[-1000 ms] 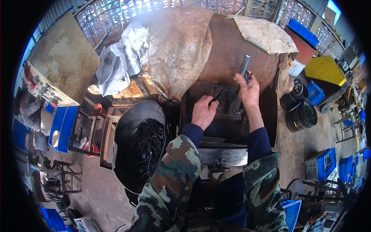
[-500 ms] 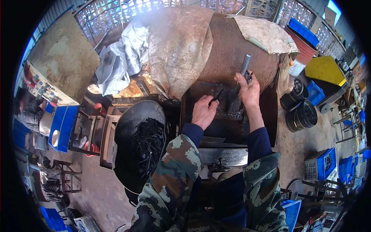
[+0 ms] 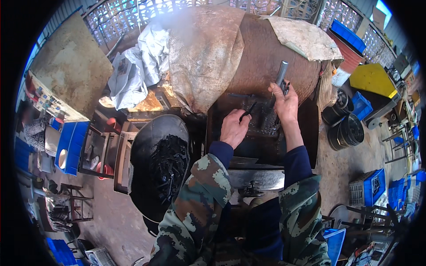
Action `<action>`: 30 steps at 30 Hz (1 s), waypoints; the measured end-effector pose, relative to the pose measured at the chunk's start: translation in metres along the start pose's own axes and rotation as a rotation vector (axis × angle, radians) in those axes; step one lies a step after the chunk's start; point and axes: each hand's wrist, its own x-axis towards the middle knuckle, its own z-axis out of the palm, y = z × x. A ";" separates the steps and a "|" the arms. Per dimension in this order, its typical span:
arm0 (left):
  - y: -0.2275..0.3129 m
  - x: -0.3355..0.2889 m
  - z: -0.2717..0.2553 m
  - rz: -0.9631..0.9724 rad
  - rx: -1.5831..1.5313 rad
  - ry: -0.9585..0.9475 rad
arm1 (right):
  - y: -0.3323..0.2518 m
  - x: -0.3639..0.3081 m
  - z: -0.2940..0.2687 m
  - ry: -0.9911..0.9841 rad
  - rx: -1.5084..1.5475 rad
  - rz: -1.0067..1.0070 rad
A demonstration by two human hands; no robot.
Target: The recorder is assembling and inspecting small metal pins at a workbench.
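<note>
My left hand (image 3: 234, 127) is closed in a pinch on a small, thin black metal piece (image 3: 248, 111), held over a dark metal tray (image 3: 242, 153). To its right my right hand (image 3: 286, 105) is closed around a grey metal rod (image 3: 282, 73), which tilts up past the thumb. Dark pieces show between its fingers and the rod; their exact shape is unclear. Beneath the right hand lies a patch of small, dark, shiny bits (image 3: 266, 128). Left of my arms a black scoop-shaped bin (image 3: 143, 155) holds a heap of thin black metal pieces (image 3: 169, 166).
Behind the tray lies a large rusty drum (image 3: 270, 48), partly covered by sacking (image 3: 202, 57). A control box (image 3: 73, 66) stands at the left. Black buckets (image 3: 347, 133) and a blue crate (image 3: 375, 186) stand at the right. A person (image 3: 37, 133) sits at the far left.
The view has shifted very slightly. Both hands keep nearly the same place and the same hold.
</note>
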 end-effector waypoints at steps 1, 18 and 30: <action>0.000 0.000 0.000 0.000 0.000 0.000 | -0.002 -0.001 0.000 0.004 0.000 0.011; 0.009 0.000 0.002 -0.101 -0.050 -0.046 | -0.004 -0.001 -0.001 -0.009 0.029 0.009; -0.007 0.003 0.012 -0.022 0.007 -0.005 | 0.006 0.002 0.001 -0.024 0.022 -0.081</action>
